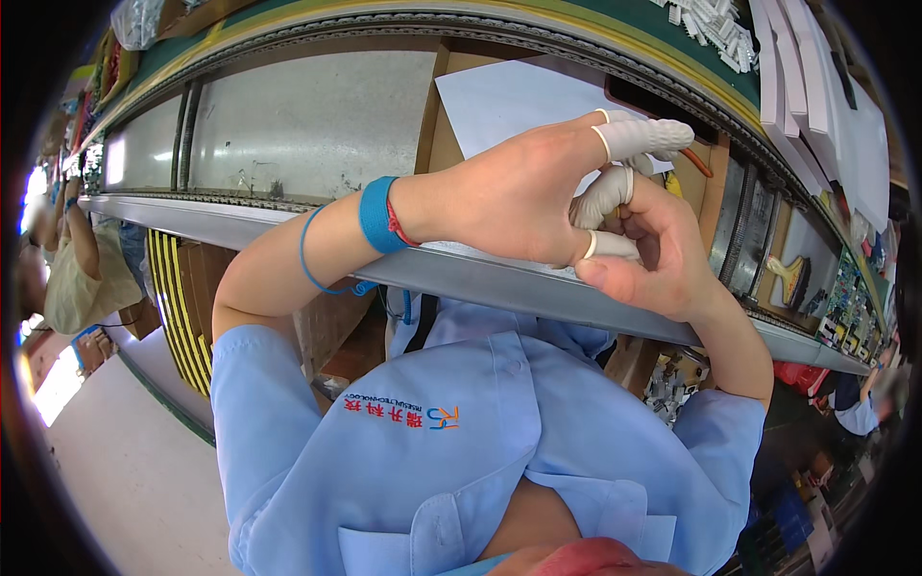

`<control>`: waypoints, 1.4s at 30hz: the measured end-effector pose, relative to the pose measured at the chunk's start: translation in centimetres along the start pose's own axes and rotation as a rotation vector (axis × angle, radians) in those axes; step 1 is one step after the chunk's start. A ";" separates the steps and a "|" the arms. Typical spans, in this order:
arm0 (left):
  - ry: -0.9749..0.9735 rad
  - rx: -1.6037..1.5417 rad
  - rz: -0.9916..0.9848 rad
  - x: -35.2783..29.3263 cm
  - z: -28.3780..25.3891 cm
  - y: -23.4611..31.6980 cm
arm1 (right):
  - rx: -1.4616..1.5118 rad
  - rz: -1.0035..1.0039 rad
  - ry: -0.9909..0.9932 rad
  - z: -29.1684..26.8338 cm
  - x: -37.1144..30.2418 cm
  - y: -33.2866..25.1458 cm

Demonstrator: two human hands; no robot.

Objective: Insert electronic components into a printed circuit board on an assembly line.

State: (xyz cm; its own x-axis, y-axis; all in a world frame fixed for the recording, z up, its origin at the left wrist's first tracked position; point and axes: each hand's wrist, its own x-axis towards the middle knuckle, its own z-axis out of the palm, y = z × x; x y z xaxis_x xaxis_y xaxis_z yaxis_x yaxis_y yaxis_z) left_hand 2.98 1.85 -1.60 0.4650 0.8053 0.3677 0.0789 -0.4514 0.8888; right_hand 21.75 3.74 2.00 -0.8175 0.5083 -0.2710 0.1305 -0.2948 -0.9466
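My left hand reaches across from the left, its index finger stretched out and its thumb apart. A white finger cot covers that index finger, and another white finger cot sits on the left thumb. My right hand is curled around the left thumb tip, its bare thumb pressed at that cot. A pale finger cot covers the bent right index finger. Around my left wrist is a blue wrist strap with a coiled cord. The other left fingers are mostly hidden.
Below the hands runs a metal conveyor rail. Beyond lie a white sheet and an orange-handled tool. A brush and circuit boards are at right. Small white parts are piled on the far green surface.
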 end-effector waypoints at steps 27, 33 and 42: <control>0.125 0.324 -0.050 -0.3 -0.5 -0.3 | -0.790 -0.164 0.127 -2.7 0.7 -0.3; 0.251 -0.286 -0.397 0.7 -3.3 0.2 | -1.638 0.216 0.374 -9.2 -0.4 3.3; 0.330 -0.805 -0.469 0.8 -4.2 0.3 | -1.596 0.523 0.340 -8.6 1.6 5.4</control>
State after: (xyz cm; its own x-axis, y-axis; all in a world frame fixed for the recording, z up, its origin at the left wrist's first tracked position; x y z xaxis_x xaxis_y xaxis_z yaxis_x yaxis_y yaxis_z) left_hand -0.30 3.94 0.08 0.2608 0.9579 -0.1203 -0.4882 0.2383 0.8396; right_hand 25.97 9.87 -5.02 -0.3894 0.8263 -0.4069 0.8853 0.4576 0.0821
